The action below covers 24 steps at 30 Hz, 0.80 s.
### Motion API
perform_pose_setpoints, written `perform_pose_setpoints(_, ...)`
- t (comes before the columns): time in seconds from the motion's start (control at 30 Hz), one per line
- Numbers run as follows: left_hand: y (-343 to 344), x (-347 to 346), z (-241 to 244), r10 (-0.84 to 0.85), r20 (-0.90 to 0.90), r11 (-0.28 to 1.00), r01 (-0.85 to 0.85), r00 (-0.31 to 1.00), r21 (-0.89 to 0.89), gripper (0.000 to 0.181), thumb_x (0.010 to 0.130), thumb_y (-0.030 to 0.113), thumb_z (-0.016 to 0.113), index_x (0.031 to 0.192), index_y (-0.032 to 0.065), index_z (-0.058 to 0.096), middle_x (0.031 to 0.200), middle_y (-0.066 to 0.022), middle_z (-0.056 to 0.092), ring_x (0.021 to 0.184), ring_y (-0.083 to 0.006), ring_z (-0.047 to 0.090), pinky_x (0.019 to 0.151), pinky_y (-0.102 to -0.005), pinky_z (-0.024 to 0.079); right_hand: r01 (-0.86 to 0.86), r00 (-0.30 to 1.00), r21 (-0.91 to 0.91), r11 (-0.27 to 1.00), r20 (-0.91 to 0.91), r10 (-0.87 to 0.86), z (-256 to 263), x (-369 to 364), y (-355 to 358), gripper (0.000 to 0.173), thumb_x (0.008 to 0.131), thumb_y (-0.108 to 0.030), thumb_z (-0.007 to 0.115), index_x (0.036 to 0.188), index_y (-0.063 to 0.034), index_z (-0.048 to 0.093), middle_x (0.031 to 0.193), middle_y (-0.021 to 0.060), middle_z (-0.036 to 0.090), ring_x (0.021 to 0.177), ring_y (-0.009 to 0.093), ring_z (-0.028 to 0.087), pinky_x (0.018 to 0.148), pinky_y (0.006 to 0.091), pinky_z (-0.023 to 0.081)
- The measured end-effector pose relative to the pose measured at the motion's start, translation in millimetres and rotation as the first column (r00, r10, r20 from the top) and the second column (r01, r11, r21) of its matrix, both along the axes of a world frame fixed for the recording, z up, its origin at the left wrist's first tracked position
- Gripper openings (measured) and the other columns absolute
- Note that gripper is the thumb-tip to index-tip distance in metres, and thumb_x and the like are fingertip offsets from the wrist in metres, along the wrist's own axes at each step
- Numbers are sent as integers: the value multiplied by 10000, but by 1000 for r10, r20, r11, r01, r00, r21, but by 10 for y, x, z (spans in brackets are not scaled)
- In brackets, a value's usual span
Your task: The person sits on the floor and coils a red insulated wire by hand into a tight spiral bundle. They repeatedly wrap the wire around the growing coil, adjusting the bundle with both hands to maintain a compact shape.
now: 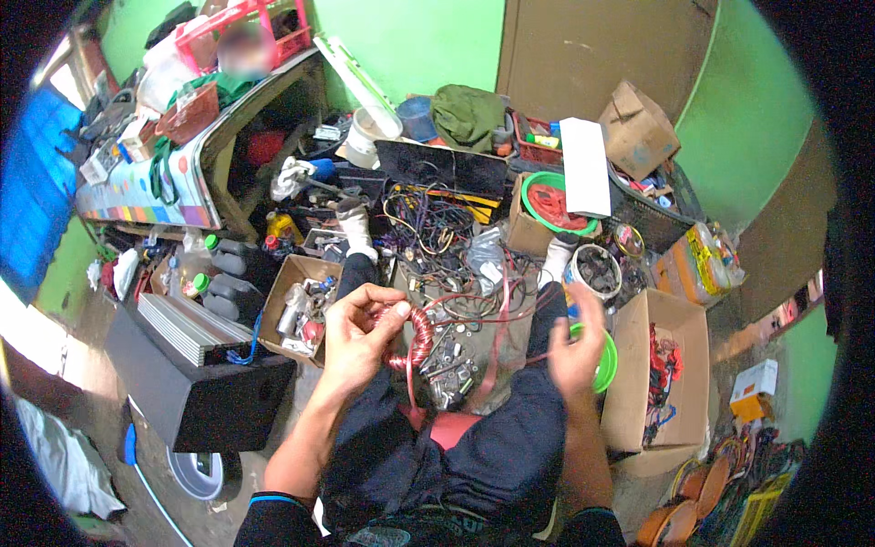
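Note:
My left hand (362,331) grips a ring-shaped coil wound with copper-coloured wire (422,336), pinched between thumb and fingers above my lap. A thick reddish lead hangs down from the ring. From the coil, thin reddish wire (472,320) runs out to the right in a loose loop. My right hand (577,342) is raised over my right knee and blurred by motion. A strand of the wire seems to reach its fingers, but whether they hold it is unclear. On the floor between my legs lie scattered screws, washers and small metal parts (451,366).
Tangled cables (437,225) fill the floor ahead. On the left are a cardboard box of parts (279,321) and a black cabinet (198,383) bearing a finned metal heatsink (191,328). At right stand a bright green container (607,366) and an open cardboard box (625,383).

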<state>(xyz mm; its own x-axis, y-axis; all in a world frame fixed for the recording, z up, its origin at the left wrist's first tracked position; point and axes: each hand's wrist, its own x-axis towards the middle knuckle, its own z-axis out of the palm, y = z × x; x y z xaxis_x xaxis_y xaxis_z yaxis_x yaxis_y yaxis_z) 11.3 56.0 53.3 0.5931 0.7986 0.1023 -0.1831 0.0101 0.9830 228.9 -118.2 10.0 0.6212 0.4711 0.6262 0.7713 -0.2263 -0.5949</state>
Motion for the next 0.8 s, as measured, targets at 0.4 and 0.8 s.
perform_pose_setpoints(0.4, -130, 120, 32, 27, -151, 980, 4, 988, 200, 113, 844, 60, 670, 919, -7, 618, 741, -21, 620, 596, -40, 534, 517, -193, 426, -599, 778, 48, 799, -202, 595, -295, -539, 263, 279, 761, 43, 573, 1030, 4, 633, 896, 166, 656, 824, 307, 659, 775, 344, 519)
perform_pose_setpoints(0.8, -22, 267, -268, -48, -37, 999, 48, 998, 5, 150, 849, 72, 668, 956, -8, 602, 709, -5, 610, 528, -34, 498, 448, -193, 375, -70, 996, -60, 996, 54, 73, -173, -515, 67, 381, 769, -36, 575, 1148, 6, 564, 1216, 168, 537, 1161, 343, 488, 1021, 422, 350)
